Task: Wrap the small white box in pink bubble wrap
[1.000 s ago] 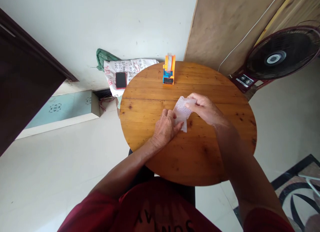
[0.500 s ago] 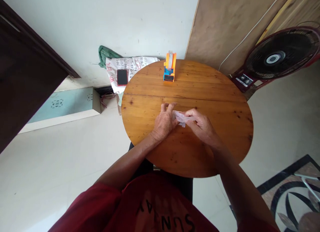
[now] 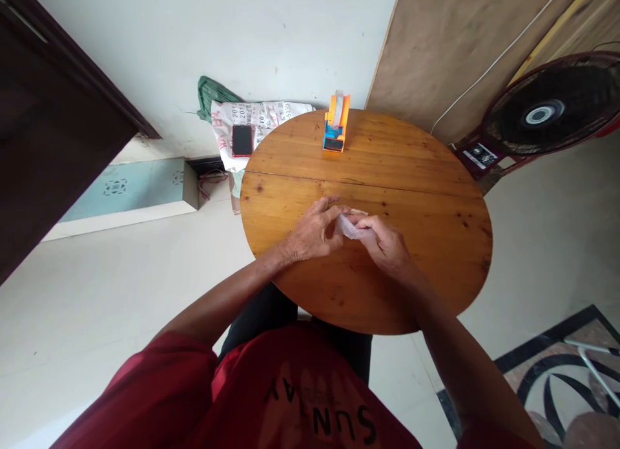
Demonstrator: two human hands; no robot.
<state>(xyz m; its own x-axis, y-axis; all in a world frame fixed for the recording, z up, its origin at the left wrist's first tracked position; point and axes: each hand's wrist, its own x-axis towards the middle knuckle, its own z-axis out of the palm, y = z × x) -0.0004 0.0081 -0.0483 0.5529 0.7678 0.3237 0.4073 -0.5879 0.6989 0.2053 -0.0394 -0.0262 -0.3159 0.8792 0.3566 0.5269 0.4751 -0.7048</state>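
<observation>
A piece of thin, whitish, see-through plastic film (image 3: pixel 349 228), crumpled, is between my two hands above the round wooden table (image 3: pixel 339 300). My right hand (image 3: pixel 385 245) is closed on its right end, thumb and fingers pressed together. At the film's left edge, the bent fingers of my left hand (image 3: pixel 314 231) hold it, with the index finger along the top and the thumb lower down. Whether the film is a bag or a loose sheet I cannot tell. Part of it is hidden by my fingers.
An orange and blue tape dispenser (image 3: pixel 336 123) stands at the table's far edge. Left of the table, a phone (image 3: pixel 242 141) lies on a printed white sack (image 3: pixel 225 118), with a green bag (image 3: pixel 213 97) behind. A fan (image 3: pixel 537 116) stands at the right.
My left hand has turned and its fingers have shifted along the film's left edge. The film looks more gathered, with its hanging lower part no longer showing. The view has shifted slightly.
</observation>
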